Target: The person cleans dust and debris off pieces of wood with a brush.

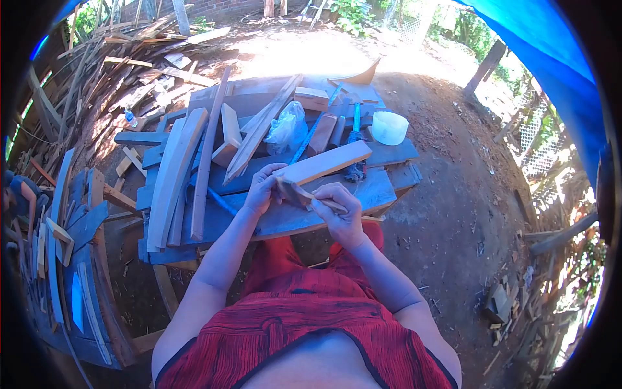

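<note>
My left hand is closed around the left end of a small piece of wood with a dark face. My right hand grips its other end, fingers curled and thumb on the near side. The piece is held tilted above the front edge of the wooden workbench. Just beyond it, a pale squared wooden block lies slantwise, its left end close to my left fingers. What the right fingers cover is hidden.
On the bench are long boards, a plastic bag, a white tub, a dark brush-like tool and a blue strip. Scrap wood is heaped at back left. Another person is at the left edge, beside a second bench.
</note>
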`<move>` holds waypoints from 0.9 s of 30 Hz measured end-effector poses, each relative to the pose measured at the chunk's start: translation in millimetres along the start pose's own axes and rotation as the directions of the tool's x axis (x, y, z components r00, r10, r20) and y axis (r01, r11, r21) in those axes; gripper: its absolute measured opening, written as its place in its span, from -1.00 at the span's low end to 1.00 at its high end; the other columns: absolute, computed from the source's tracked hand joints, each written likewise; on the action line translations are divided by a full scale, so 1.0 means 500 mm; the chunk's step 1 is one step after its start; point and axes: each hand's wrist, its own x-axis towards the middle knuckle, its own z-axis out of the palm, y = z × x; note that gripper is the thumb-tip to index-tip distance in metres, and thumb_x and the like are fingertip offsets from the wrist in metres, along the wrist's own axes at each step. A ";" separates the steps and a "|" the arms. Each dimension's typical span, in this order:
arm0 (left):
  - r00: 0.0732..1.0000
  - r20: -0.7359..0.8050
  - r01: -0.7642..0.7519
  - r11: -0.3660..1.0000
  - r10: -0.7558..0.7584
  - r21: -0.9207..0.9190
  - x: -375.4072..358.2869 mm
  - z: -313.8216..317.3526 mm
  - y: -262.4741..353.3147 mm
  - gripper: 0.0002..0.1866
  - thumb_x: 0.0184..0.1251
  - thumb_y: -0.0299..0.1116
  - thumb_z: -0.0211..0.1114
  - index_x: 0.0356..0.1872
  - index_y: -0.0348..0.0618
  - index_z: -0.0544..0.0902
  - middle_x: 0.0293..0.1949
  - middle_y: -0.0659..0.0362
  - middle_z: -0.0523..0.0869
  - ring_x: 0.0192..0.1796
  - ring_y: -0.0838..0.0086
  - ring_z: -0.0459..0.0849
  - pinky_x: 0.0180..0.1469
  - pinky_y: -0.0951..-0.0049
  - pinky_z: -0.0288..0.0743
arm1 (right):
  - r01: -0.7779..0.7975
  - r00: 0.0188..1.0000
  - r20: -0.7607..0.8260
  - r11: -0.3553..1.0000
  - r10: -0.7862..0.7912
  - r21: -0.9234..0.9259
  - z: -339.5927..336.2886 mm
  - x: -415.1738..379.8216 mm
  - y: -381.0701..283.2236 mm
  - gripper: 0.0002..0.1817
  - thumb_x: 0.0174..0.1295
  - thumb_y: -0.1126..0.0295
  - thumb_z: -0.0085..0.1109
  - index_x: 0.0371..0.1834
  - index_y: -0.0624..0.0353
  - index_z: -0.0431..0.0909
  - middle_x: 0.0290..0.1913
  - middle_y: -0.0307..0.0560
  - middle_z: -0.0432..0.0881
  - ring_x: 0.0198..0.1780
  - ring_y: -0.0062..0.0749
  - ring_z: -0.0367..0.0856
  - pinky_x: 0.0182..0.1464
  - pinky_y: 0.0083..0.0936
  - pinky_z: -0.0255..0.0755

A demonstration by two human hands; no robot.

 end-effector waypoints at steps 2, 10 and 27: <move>0.996 -0.066 -0.056 0.998 0.053 -0.040 0.014 0.011 -0.016 -0.66 0.23 -0.34 0.18 0.00 -0.27 0.51 -0.35 0.15 0.67 -0.61 0.58 0.60 -0.71 0.66 0.44 | -0.035 0.999 0.031 0.997 0.033 0.068 0.001 -0.001 0.006 -0.89 0.09 0.58 0.20 -0.32 0.25 0.52 -0.32 -0.10 0.54 -0.29 -0.42 0.57 -0.21 -0.54 0.43; 0.996 0.027 0.087 0.990 -0.084 -0.109 0.000 -0.005 0.006 -0.69 0.23 -0.34 0.20 -0.05 -0.28 0.52 -0.48 0.15 0.64 -0.69 0.61 0.53 -0.77 0.68 0.32 | -0.252 0.946 -0.104 0.898 0.307 0.360 -0.068 0.033 0.046 -0.94 0.16 0.57 0.16 -0.30 0.30 0.54 -0.37 -0.17 0.60 -0.37 -0.51 0.62 -0.26 -0.61 0.52; 0.992 -0.028 0.115 0.986 -0.119 -0.119 -0.004 0.006 0.016 -0.73 0.23 -0.36 0.18 -0.08 -0.26 0.53 -0.58 0.21 0.58 -0.73 0.62 0.50 -0.80 0.68 0.28 | -0.125 0.844 -0.528 0.992 0.094 -0.024 -0.201 0.064 0.131 -0.94 0.17 0.59 0.15 -0.30 0.28 0.53 -0.34 -0.23 0.56 -0.34 -0.62 0.55 -0.26 -0.69 0.43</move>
